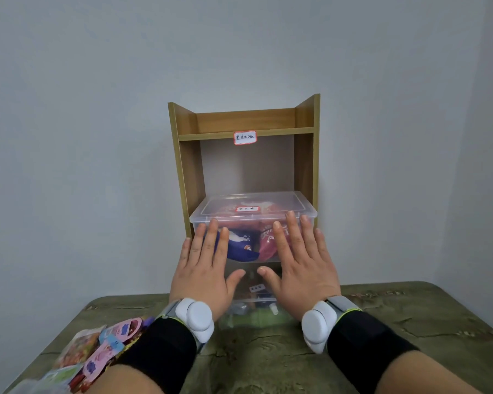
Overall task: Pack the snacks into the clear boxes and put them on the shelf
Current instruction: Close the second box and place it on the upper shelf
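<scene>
A lidded clear box (252, 210) holding a blue snack bag (241, 245) and a red snack bag (268, 245) sits in the wooden shelf (187, 172), stacked on a second clear box (254, 301) that also holds snacks. My left hand (205, 268) and my right hand (299, 263) lie flat with fingers spread against the front wall of the upper box. Neither hand grips anything. Loose snack packets (97, 351), pink and multicoloured, lie on the table at the lower left beside my left forearm.
The shelf stands on a green patterned table (396, 317) against a pale wall. Its upper board carries a red-edged label (245, 137). Both wrists wear black bands with white devices. A further clear plastic item (26, 386) shows at the bottom left corner.
</scene>
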Motion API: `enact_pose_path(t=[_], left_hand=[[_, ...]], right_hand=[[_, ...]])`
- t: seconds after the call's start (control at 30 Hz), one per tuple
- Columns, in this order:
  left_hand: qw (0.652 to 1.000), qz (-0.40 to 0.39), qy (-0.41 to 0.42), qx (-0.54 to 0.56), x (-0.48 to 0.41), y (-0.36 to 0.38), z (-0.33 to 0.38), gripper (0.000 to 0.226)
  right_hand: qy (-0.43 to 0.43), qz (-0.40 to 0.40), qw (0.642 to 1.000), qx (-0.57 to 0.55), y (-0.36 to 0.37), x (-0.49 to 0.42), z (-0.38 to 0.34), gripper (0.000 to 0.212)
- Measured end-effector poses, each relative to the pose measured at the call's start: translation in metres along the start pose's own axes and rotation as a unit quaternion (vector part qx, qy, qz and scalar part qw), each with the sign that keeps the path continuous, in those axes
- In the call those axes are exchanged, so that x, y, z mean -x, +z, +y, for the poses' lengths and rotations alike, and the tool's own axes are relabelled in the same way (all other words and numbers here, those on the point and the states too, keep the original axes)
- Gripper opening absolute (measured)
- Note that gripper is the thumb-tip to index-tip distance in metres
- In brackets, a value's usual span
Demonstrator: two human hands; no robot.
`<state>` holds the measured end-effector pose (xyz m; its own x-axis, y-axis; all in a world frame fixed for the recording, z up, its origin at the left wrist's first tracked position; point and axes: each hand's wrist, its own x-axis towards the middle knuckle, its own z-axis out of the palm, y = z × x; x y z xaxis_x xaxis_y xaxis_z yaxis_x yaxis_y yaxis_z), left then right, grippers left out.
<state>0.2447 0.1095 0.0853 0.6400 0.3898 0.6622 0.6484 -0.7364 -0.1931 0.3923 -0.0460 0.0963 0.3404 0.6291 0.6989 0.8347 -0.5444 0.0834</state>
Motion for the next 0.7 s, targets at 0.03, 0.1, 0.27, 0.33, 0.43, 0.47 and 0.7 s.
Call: enact_pose_path(t=[0.03,0.1,0.27,0.33,0.43,0.47,0.7], left_hand=[[1.000,-0.006,0.000,-0.002,-0.003,0.003,-0.001,0.086],[1.000,-0.016,0.000,-0.003,-0.010,0.008,0.000,0.086],[1.000,-0.021,-0.003,0.010,-0.033,0.023,0.001,0.085],[1.000,-0.023,-0.004,0.013,-0.043,0.029,-0.001,0.085],[1.000,-0.025,-0.001,0.017,-0.054,0.037,-0.003,0.085],[0.999,-0.028,0.002,0.018,-0.056,0.039,-0.004,0.086],[0.999,-0.035,0.003,0.018,-0.062,0.049,-0.006,0.086]], right_hand=[[0.002,-0.005,1.000,0.001,0.003,-0.003,0.000,0.087],[0.007,-0.016,1.000,0.004,0.009,-0.010,0.001,0.089],[0.014,-0.031,0.999,-0.002,0.026,-0.034,0.005,0.092],[0.019,-0.040,0.999,-0.004,0.033,-0.043,0.007,0.092],[0.021,-0.048,0.999,-0.002,0.044,-0.055,0.011,0.091],[0.022,-0.051,0.998,0.000,0.047,-0.058,0.013,0.091],[0.032,-0.059,0.998,-0.007,0.062,-0.065,0.012,0.090]])
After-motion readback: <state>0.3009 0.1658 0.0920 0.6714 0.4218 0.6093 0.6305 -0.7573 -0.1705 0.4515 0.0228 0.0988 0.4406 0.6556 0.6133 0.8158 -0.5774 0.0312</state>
